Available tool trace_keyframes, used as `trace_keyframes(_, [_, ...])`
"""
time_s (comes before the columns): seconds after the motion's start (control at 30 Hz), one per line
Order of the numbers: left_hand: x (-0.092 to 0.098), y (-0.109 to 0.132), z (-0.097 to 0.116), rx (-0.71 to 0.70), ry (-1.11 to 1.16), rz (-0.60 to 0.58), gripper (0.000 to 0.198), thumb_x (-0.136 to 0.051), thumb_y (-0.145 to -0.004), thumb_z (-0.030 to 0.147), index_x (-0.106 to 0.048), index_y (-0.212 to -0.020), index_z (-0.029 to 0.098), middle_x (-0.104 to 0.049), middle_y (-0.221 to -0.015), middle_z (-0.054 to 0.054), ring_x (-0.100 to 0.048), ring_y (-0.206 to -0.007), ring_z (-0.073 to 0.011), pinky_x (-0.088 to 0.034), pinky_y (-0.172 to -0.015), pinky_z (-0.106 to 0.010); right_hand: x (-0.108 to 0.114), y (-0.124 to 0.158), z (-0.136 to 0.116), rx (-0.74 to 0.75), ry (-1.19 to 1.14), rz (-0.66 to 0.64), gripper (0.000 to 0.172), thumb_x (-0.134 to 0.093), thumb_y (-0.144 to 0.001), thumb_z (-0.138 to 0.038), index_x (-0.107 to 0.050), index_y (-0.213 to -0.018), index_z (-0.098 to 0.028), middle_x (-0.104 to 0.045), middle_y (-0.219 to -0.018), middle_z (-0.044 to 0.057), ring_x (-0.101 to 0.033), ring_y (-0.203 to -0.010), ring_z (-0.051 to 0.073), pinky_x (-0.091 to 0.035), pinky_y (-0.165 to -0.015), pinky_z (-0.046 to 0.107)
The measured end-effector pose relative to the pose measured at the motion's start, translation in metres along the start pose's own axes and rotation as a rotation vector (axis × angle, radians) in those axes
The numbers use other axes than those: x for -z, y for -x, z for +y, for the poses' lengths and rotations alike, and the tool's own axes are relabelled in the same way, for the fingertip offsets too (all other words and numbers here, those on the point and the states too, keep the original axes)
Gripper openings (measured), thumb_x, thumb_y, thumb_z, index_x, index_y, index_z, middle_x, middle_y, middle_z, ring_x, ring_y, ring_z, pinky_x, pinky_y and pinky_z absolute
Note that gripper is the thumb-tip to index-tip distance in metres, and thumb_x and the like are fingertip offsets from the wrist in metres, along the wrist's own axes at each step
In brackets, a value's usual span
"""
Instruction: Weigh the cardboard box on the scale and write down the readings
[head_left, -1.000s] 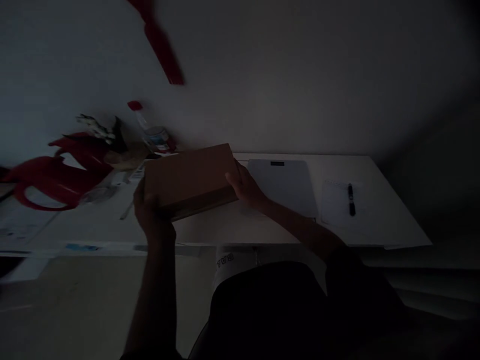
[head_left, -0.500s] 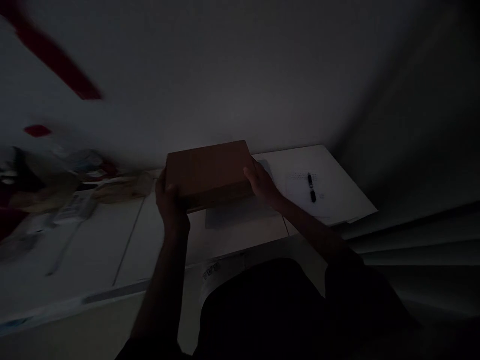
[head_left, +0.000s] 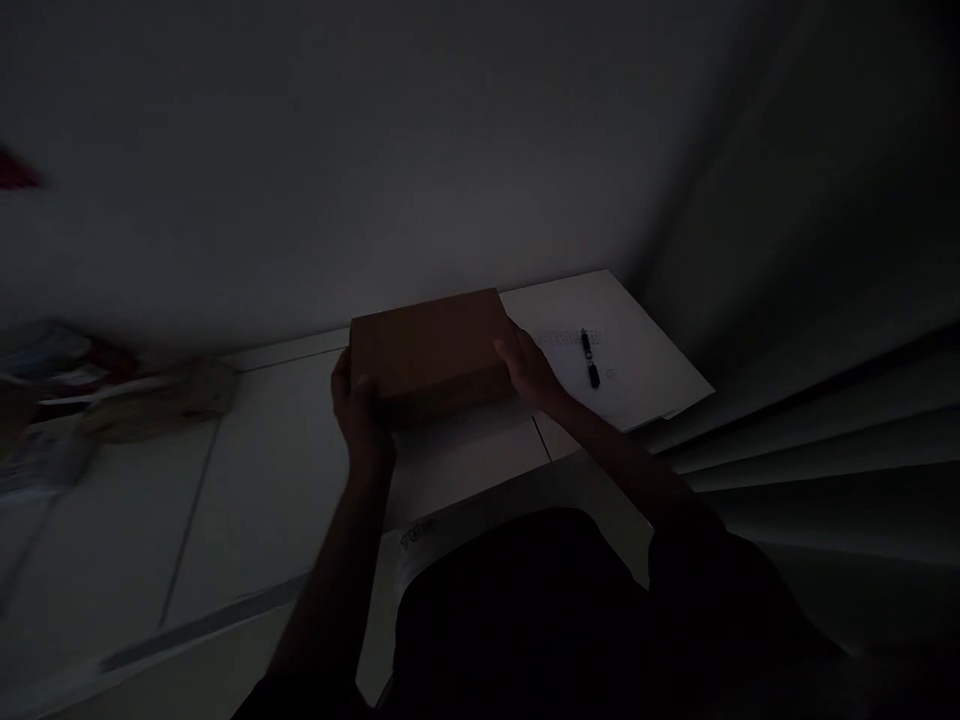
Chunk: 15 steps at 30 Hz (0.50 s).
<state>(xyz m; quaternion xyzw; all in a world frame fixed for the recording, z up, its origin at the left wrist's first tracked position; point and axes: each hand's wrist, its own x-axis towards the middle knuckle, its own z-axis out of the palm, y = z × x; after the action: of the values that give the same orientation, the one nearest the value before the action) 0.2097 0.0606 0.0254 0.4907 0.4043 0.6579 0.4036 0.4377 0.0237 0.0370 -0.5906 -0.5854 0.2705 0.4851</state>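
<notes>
A brown cardboard box (head_left: pixel 431 340) is held between my two hands over the white tabletop (head_left: pixel 465 460). My left hand (head_left: pixel 360 400) grips its left end, thumb on the near left corner. At the opposite end, my right hand (head_left: pixel 529 370) is closed on the right side with its thumb over the top edge. The box hides the surface beneath it, and in this dim light I cannot tell whether it touches the table.
Right of the box, a black pen-like object (head_left: pixel 590 358) lies on a marked white paper (head_left: pixel 622 385). Blurred bags and packets (head_left: pixel 161 400) sit at the left. A pale wall (head_left: pixel 337 180) rises behind, and grey curtain-like folds (head_left: pixel 840 420) hang at the right.
The view has swung left-to-right, so the table items now appear further left. Both hands still hold the box, which now covers the grey patch seen under it before.
</notes>
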Motion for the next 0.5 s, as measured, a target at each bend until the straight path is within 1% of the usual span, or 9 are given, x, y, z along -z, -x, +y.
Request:
trace_keyframes(0.1, [-0.002, 0.003, -0.001, 0.024, 0.009, 0.016, 0.061, -0.06, -0.079, 0.034, -0.052, -0.136, 0.014, -0.052, -0.14, -0.011, -0.049, -0.128, -0.0275, -0.04, -0.107, -0.039, 0.001, 0.003, 0.0, -0.009, -0.056, 0.001, 0.063, -0.037, -0.095, -0.06, -0.037, -0.149, -0.027, -0.046, -0.144, 0.007, -0.043, -0.134, 0.026, -0.035, -0.115, 0.046])
trace_keyframes(0.23, [-0.001, 0.006, -0.002, 0.064, 0.038, 0.024, 0.063, -0.06, -0.078, 0.034, -0.05, -0.138, 0.016, -0.052, -0.141, -0.01, -0.049, -0.127, -0.027, -0.041, -0.106, -0.039, 0.002, 0.007, -0.002, -0.033, -0.076, -0.001, 0.066, -0.038, -0.094, -0.063, -0.038, -0.148, -0.027, -0.046, -0.143, 0.007, -0.044, -0.133, 0.027, -0.034, -0.115, 0.046])
trace_keyframes(0.37, [-0.001, 0.006, -0.002, 0.048, 0.026, 0.02, 0.064, -0.061, -0.078, 0.037, -0.051, -0.137, 0.015, -0.052, -0.14, -0.01, -0.049, -0.127, -0.0265, -0.042, -0.105, -0.037, 0.0, 0.005, 0.002, 0.001, -0.067, -0.007, 0.067, -0.036, -0.094, -0.065, -0.036, -0.15, -0.029, -0.046, -0.144, 0.006, -0.044, -0.133, 0.027, -0.036, -0.114, 0.046])
trace_keyframes(0.5, [-0.002, 0.006, 0.0, 0.052, 0.01, 0.024, 0.063, -0.06, -0.078, 0.034, -0.051, -0.137, 0.015, -0.051, -0.141, -0.01, -0.049, -0.127, -0.0254, -0.041, -0.104, -0.036, -0.002, 0.003, 0.008, 0.008, -0.052, -0.004, 0.068, -0.035, -0.094, -0.066, -0.034, -0.151, -0.029, -0.047, -0.144, 0.006, -0.043, -0.134, 0.026, -0.035, -0.115, 0.045])
